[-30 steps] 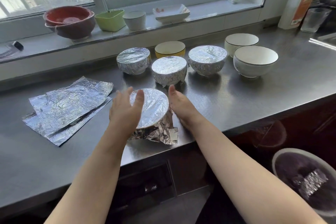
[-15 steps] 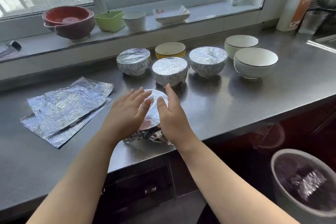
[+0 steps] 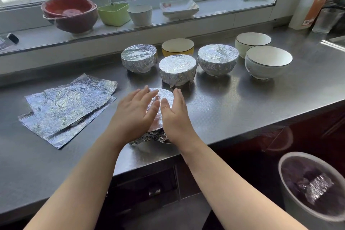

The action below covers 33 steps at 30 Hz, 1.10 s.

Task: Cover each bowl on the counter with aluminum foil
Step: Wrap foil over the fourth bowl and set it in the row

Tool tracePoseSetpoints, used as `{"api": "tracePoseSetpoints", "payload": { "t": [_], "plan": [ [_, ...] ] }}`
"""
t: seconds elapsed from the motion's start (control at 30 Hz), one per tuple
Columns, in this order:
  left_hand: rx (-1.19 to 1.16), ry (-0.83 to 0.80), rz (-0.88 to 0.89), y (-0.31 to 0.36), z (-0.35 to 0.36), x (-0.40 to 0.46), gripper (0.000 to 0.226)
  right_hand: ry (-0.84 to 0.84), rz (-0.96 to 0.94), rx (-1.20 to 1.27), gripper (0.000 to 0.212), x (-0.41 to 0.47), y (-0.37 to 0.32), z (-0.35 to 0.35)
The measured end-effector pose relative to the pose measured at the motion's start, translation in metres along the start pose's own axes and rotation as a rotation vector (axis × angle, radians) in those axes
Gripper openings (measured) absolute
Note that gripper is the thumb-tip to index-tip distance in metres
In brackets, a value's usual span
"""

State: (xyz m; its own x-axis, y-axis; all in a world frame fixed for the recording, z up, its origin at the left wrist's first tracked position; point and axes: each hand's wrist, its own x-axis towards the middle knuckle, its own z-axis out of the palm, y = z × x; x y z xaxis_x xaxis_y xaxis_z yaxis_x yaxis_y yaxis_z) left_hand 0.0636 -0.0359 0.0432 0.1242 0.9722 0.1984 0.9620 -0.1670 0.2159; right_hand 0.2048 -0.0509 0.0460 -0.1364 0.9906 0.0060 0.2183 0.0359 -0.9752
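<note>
Foil-smoothing is proceeding on the nearest bowl (image 3: 158, 117), which is sitting at the front edge of the desk (image 3: 242, 102), directly ahead of the person. The left hand (image 3: 133, 115) is lying flat on the foil top with fingers straight and spread, and the right hand (image 3: 176, 115) is pressing against the right side of the top with fingers extended; neither is gripping anything. The foil skirt (image 3: 149, 139) below the rim is bunching loosely at the near side, so the step in hand appears to be the pressing-down of this cover, not yet finished. Three wrapped bowls (image 3: 177, 70) are standing just behind. Three bowls are remaining uncovered: a yellow bowl (image 3: 177, 46) in the back row and two white bowls (image 3: 268, 61) at the right. Spare foil sheets (image 3: 67, 106) are lying stacked on the desk to the left, well apart from the bowls. The next move is likely calling for crimping the loose skirt tight under the rim, then taking one sheet from the stack for an open bowl.
</note>
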Motion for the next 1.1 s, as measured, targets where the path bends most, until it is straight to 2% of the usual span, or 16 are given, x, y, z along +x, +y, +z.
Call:
{"api": "tracePoseSetpoints", "payload": {
  "t": [0.3,0.4,0.53,0.63,0.73,0.77,0.87,0.93,1.0,1.1],
  "plan": [
    [-0.011,-0.013,-0.055,0.005,-0.003,-0.002,0.087,-0.016,0.047,0.14,0.063,0.014,0.01,-0.004],
    [-0.01,-0.027,-0.067,0.006,-0.004,-0.003,0.079,-0.094,0.138,0.24,0.076,0.023,0.025,-0.005],
    [-0.007,-0.036,-0.075,0.009,-0.005,-0.004,0.077,-0.127,0.149,0.248,0.07,0.028,0.041,-0.012],
    [0.006,-0.046,-0.084,0.01,-0.006,-0.005,0.076,-0.191,0.195,0.386,0.079,0.032,0.039,-0.014],
    [0.035,-0.064,-0.115,0.011,-0.006,-0.005,0.068,-0.23,0.276,0.468,0.06,0.032,0.037,-0.019],
    [0.046,-0.07,-0.127,0.013,-0.005,-0.004,0.064,-0.228,0.311,0.486,0.063,0.033,0.04,-0.021],
    [0.059,-0.096,-0.193,0.022,-0.005,-0.003,0.071,-0.151,0.312,0.464,0.066,0.035,0.039,-0.03],
    [0.043,-0.131,-0.243,0.03,-0.006,-0.004,0.084,-0.05,0.276,0.363,0.052,0.036,0.036,-0.037],
    [0.016,-0.169,-0.269,0.033,-0.01,-0.005,0.091,0.093,0.188,0.294,0.048,0.029,0.027,-0.046],
    [-0.004,-0.206,-0.258,0.027,-0.024,-0.004,0.095,0.136,0.05,0.229,0.049,0.014,0.009,-0.055]
  ]
}}
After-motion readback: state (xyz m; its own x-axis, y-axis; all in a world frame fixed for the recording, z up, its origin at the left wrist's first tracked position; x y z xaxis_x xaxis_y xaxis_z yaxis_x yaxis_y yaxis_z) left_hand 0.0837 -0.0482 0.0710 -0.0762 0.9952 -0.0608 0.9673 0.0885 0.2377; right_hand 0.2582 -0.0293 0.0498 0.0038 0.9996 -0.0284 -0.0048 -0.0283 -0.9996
